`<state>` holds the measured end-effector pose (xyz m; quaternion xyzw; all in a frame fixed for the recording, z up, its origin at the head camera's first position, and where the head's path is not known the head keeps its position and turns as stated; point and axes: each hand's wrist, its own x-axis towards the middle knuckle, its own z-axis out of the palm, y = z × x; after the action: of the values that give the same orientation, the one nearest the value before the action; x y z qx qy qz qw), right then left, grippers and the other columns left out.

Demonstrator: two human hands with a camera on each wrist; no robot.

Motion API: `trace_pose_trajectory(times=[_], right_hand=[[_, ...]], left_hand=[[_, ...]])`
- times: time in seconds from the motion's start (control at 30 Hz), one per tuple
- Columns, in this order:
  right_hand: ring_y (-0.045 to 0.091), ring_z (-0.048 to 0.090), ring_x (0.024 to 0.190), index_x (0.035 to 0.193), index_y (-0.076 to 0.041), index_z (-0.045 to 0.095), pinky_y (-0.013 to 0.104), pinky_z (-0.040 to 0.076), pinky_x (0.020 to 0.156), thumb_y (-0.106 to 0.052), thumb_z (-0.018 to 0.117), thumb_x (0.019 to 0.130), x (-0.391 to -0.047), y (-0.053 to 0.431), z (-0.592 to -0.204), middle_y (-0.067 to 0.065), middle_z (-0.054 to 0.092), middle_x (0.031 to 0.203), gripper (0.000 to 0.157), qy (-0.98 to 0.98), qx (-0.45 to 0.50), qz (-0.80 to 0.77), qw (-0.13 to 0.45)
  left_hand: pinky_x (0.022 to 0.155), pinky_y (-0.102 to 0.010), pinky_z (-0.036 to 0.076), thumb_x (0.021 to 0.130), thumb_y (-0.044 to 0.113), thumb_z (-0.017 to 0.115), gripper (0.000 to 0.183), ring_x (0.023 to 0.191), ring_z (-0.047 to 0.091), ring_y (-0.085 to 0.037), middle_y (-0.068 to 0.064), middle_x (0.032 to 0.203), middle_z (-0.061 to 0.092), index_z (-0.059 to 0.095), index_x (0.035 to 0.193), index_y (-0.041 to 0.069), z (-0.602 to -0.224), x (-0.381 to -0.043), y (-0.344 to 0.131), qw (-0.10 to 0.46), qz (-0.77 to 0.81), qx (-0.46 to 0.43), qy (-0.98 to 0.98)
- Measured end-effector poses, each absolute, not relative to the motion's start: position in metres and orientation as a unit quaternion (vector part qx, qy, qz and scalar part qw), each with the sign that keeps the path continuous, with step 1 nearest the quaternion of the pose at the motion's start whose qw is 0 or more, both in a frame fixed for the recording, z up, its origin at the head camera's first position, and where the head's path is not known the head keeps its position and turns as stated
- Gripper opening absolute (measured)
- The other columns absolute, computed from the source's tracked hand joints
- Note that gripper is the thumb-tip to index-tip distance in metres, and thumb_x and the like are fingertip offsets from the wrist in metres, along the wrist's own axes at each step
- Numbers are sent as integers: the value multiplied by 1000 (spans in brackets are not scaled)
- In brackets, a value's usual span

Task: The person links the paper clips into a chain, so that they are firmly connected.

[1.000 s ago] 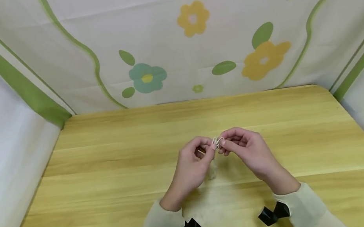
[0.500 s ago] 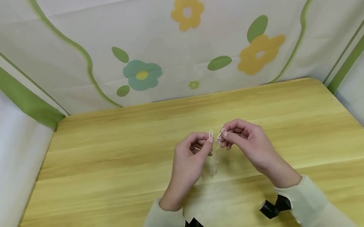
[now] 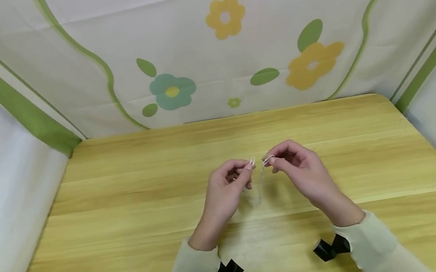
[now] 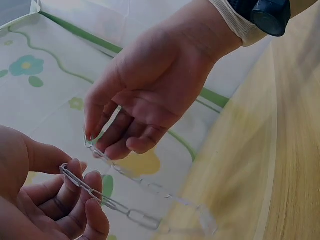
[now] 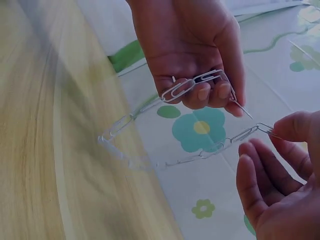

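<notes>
A chain of white paper clips (image 4: 142, 219) hangs in a loop between my two hands. My left hand (image 3: 223, 193) pinches one end clip (image 3: 253, 161) between thumb and index finger, its tip poking up past the fingertips. On that side the chain runs across the curled lower fingers, as the right wrist view shows. My right hand (image 3: 305, 177) pinches the other end clip (image 5: 265, 129) by thumb and forefinger. A small gap separates the two end clips. The loop's low part (image 5: 107, 137) dangles over the table, blurred.
Both hands are above a wood-grain table (image 3: 129, 226). A white cloth (image 3: 194, 40) printed with flowers stands behind it, with white side panels left and right. Black wrist cameras (image 3: 232, 271) sit at both cuffs.
The two end clips, overlapping at the fingertips a second ago, have come apart. My right hand has shifted a little right and up, and the chain's loop between the hands has widened.
</notes>
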<state>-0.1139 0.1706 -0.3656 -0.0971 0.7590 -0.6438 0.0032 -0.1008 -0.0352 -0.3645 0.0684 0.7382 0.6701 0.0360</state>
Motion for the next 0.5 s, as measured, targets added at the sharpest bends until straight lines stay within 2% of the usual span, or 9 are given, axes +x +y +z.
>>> trace_pose_trajectory(times=[0.1,0.2,0.33,0.5], right_hand=[[20,70,108,117,-1,64,26,61,96,-13,62,110,-115,171,-366,1,75,118,14,756,-102,-646,1],[17,75,105,117,-1,62,26,61,97,-13,61,111,-115,173,-366,2,77,110,14,753,-109,-649,-1],[15,76,94,116,-1,63,27,62,90,-11,63,110,-114,174,-363,0,75,97,12,764,-117,-633,-37],[18,70,86,110,-7,68,25,55,84,-11,67,107,-114,172,-363,1,70,88,5,798,-134,-579,-97]], left_hand=[[69,-27,52,107,18,69,15,76,65,-16,-9,89,69,78,111,7,-364,-102,-36,39,668,61,741],[69,-26,51,106,17,69,14,76,64,-17,-5,88,68,78,111,7,-364,-103,-36,43,664,60,744],[66,-22,47,106,16,68,16,74,60,-16,-2,89,66,76,111,3,-360,-106,-35,46,663,77,744],[66,-24,46,108,17,66,16,71,57,-16,-1,87,64,75,109,3,-353,-108,-31,66,657,103,744]])
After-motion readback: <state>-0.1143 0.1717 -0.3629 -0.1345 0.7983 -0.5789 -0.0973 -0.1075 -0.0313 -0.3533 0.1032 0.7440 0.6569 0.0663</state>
